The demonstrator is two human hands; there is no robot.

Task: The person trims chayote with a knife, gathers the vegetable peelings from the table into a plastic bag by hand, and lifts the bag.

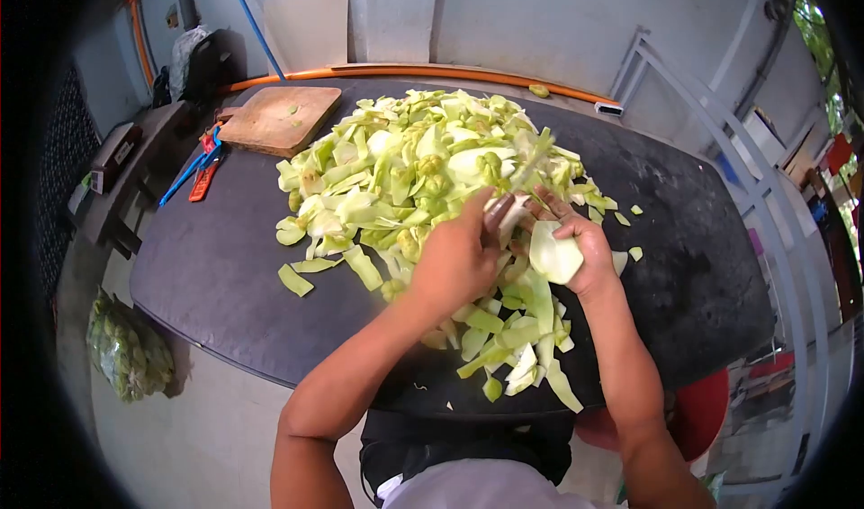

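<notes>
A large heap of pale green vegetable slices and peelings, which look like chayote, covers the middle of the dark table. My right hand is closed around a broad, pale slice at the near right side of the heap. Close beside it, my left hand has its fingers curled in toward the right hand. Whitish material shows at the left fingertips, but what they grip is partly hidden. Loose strips lie below both hands, toward the table's near edge.
A wooden chopping board rests at the back left, beside blue-handled and orange tools. A bag of green produce stands on the floor at left. Under the right edge is a red tub; a grey metal frame stands at right.
</notes>
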